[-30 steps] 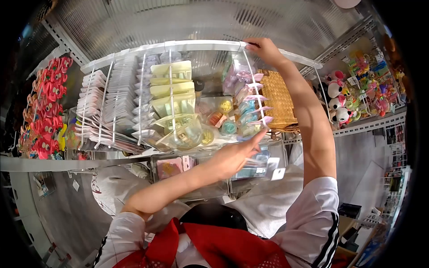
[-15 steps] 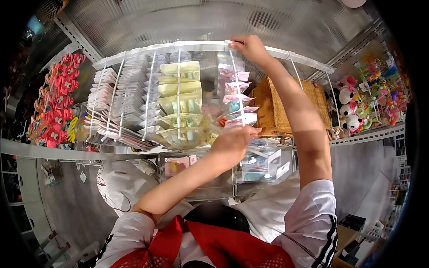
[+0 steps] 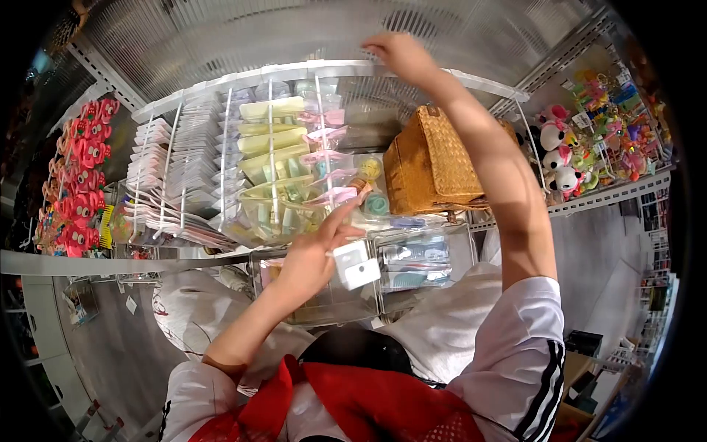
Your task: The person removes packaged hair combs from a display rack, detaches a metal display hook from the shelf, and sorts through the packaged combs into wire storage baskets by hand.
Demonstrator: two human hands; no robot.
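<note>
My left hand (image 3: 309, 261) is at the front of a white hook (image 3: 322, 132) strung with pink-edged clear packs (image 3: 335, 195). Its index finger stretches toward the front pack, with the other fingers partly bent. Just beside these fingers is a small white tag (image 3: 356, 265); whether they touch it I cannot tell. Above the white rail (image 3: 346, 68), my right hand (image 3: 407, 59) hovers with curled fingers, slightly blurred, nothing visible in them. Yellow-edged packs (image 3: 272, 140) hang directly left of the pink ones. A woven brown basket (image 3: 434, 162) stands under my right forearm.
White packets (image 3: 195, 147) fill the hooks at left, beside pink character items (image 3: 88, 195). Panda plush toys (image 3: 556, 151) and colorful trinkets (image 3: 626, 140) hang at right. Clear bins (image 3: 416, 261) with packaged goods sit below the shelf edge.
The hook with the pink packs has shifted left, close against the yellow packs. My right hand has come off the rail and risen. My left hand has moved left, its index finger now extended.
</note>
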